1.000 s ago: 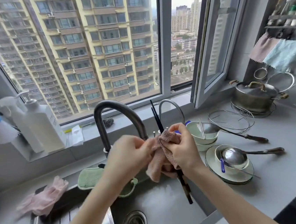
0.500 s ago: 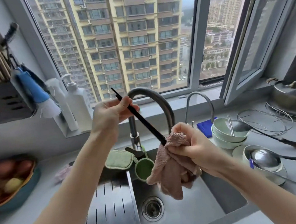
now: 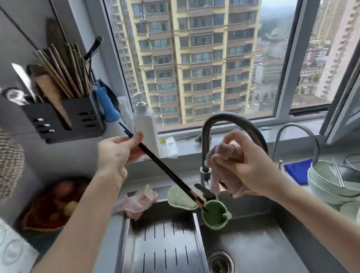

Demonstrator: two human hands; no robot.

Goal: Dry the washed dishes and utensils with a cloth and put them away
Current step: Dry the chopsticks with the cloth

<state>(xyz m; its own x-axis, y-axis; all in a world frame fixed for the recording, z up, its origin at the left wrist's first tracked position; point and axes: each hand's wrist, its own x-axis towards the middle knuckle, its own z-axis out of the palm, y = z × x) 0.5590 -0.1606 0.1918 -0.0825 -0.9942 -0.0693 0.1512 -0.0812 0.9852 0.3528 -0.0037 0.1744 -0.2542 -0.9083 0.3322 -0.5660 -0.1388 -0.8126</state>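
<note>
Across the lower middle of the frame we see the steel sink (image 3: 259, 245). At upper left a black utensil holder (image 3: 62, 124) hangs on the wall, already crowded with chopsticks and tools. At the right edge a stack of green bowls (image 3: 326, 187) waits on the counter.

Left of centre, the left hand (image 3: 115, 154) pinches a pair of dark chopsticks (image 3: 166, 167) between thumb and fingers, close to their upper end. Right of centre, the right hand (image 3: 253, 164) has its fingers curled tight round a bunched pink cloth (image 3: 227, 151), apart from the chopsticks.

The chopsticks' long axis runs from upper left, towards the holder, down to lower right over the sink. The holder lies just above and left of the left hand, which is much the nearer. We judge the chopsticks dried and bound for that holder.

We find no legible writing. The pump bottle (image 3: 144, 122) on the sill shows no label we can make out.
</note>
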